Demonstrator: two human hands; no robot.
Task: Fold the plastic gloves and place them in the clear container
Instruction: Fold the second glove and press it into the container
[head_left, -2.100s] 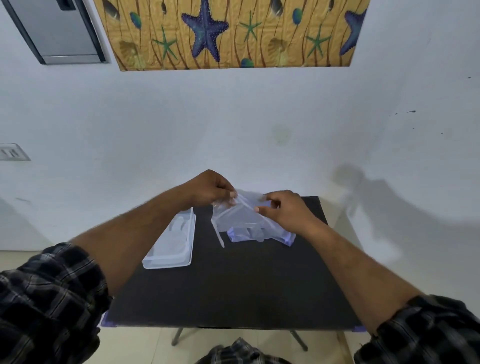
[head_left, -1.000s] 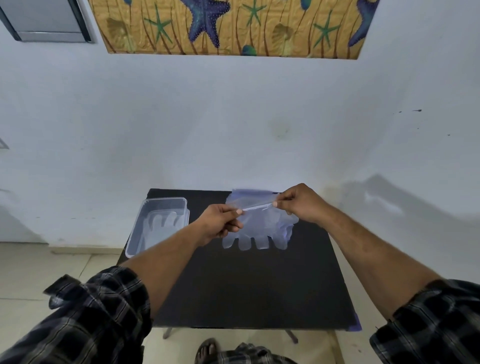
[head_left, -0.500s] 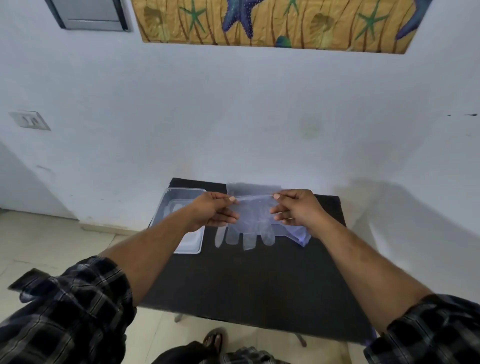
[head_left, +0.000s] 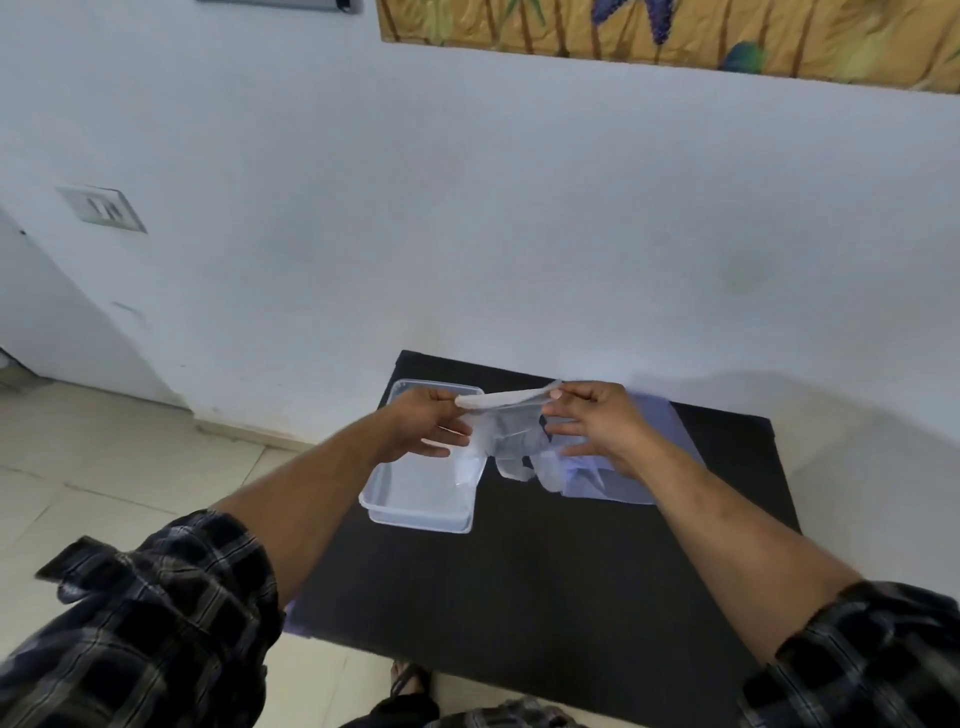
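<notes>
In front of you stands one black worktop, pushed against the white wall, which carries one switch plate at the left and one strip of starfish-patterned cloth along the top. On the worktop's left part sits one clear container, open-topped, its near rim toward you and its far end partly hidden by your left hand. To the right of the container lies a low pile of plastic gloves; the sheets overlap, so you cannot count them, though several glove finger tips hang out at its near-left edge. Your two forearms reach in from checked sleeves, one at each lower corner. Between your two hands you hold one plastic glove lifted above the worktop, stretched flat along its top edge and hanging down over the gap between container and pile, its lower left part drooping just over the container's right rim. Your left hand's grip pinches the glove's left end between thumb and fingers; your right hand pinches the right end with thumb and forefinger, its other fingers spread loosely below.
</notes>
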